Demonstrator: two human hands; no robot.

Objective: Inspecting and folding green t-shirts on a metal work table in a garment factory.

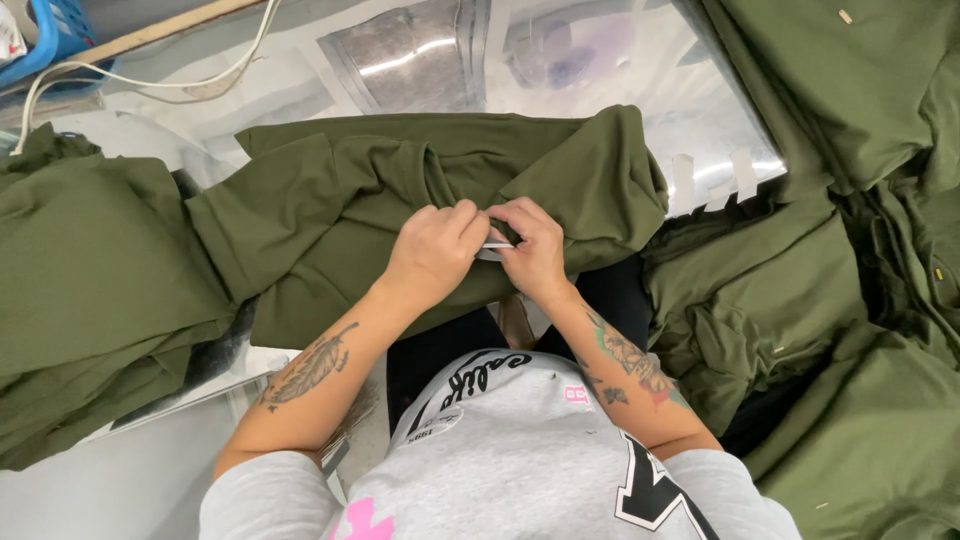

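Note:
An olive green garment (340,190) lies spread in front of me on a shiny work surface (620,90). My left hand (432,248) and my right hand (533,248) meet at its near edge, fingers pinched together. Between them I grip a small white tag (492,246) against the green fabric. Both forearms are tattooed, and the sleeves above them are grey.
A pile of the same green garments (850,250) fills the right side. Another green stack (80,280) lies at the left. White cables (150,80) run across the back left beside a blue bin (50,30). Strips of tape (715,175) stick to the surface edge.

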